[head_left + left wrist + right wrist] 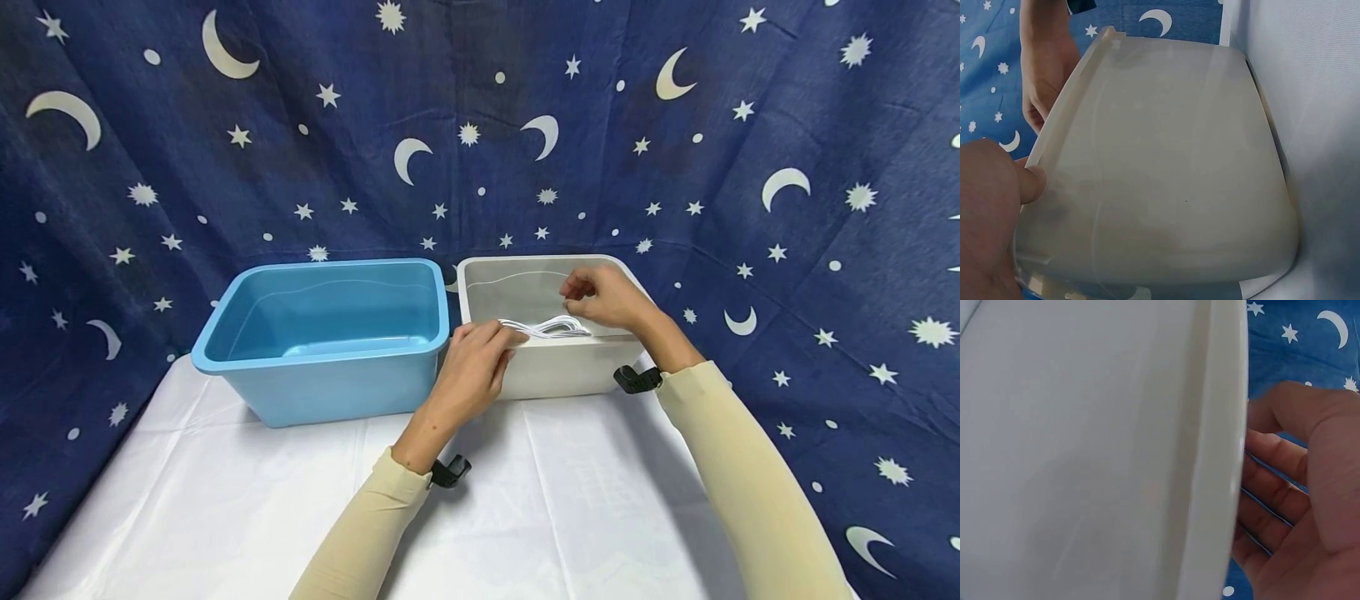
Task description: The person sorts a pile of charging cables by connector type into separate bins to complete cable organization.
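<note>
A bundle of white cable (551, 327) shows just behind the front wall of the pale grey bin (562, 367). My left hand (476, 362) grips that bin's front rim near its left corner. In the left wrist view the thumb (1034, 182) lies against the outside of the rim; the other fingertips are hidden behind it. They are close beside the cable's left end, and contact is unclear. My right hand (603, 296) hovers over the bin's right side with loosely bent fingers (1275, 478) and nothing visible in them. The right thumb's tip is partly hidden by the rim.
A blue bin (337, 387) stands left of the grey one, close beside it. Both are on a white-covered table (525, 517). A dark blue curtain (480, 208) with moons and stars hangs behind them and along both sides.
</note>
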`<state>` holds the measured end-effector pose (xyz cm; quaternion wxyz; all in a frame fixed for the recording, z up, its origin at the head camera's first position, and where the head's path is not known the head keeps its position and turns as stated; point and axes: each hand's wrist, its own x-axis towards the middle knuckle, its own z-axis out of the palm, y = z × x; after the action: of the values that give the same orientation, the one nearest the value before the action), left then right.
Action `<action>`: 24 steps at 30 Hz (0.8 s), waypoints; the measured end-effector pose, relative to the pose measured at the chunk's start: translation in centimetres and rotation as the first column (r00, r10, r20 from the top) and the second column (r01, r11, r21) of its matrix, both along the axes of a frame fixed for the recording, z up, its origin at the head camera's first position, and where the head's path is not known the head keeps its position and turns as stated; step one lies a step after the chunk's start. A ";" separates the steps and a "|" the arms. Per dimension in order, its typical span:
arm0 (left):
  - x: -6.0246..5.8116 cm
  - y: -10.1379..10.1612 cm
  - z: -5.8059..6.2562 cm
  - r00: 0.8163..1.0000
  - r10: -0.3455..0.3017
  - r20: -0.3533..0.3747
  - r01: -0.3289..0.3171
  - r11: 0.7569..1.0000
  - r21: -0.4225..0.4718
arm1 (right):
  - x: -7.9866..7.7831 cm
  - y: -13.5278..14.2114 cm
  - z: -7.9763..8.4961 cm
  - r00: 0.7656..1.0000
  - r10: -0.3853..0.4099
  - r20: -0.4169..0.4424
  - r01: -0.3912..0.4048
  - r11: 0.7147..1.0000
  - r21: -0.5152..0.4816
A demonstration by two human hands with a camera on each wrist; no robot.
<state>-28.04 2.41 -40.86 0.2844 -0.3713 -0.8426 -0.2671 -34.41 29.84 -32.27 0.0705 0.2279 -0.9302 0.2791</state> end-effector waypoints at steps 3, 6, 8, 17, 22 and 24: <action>0.0 -0.1 0.0 1.000 0.004 0.000 -0.004 1.000 0.001 | 0.4 0.1 -0.3 0.999 0.000 -0.035 -0.001 1.000 -0.011; 0.1 -0.1 0.1 1.000 0.001 0.000 -0.001 1.000 0.006 | 0.8 0.5 -0.7 0.997 -0.006 -0.081 0.004 1.000 -0.018; 0.1 -0.1 0.0 1.000 0.000 0.000 0.000 1.000 0.006 | 1.2 0.7 -1.0 0.994 -0.012 -0.113 0.010 1.000 -0.025; 0.2 -0.2 -0.1 1.000 0.011 0.005 -0.011 1.000 0.011 | 3.4 1.0 -2.2 0.976 -0.035 -0.216 0.021 0.998 -0.063; 0.2 -0.2 0.0 1.000 0.014 0.004 -0.014 1.000 -0.011 | 5.0 1.3 -2.7 0.936 -0.040 -0.349 0.006 0.995 -0.100; 0.3 -0.2 0.0 1.000 0.010 -0.006 -0.010 1.000 -0.028 | 5.7 1.3 -2.9 0.915 -0.037 -0.402 -0.011 0.993 -0.115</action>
<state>-27.76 2.18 -40.86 0.2830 -0.3716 -0.8473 -0.2528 -28.75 31.16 -35.17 0.2757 0.2700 -0.8794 0.2788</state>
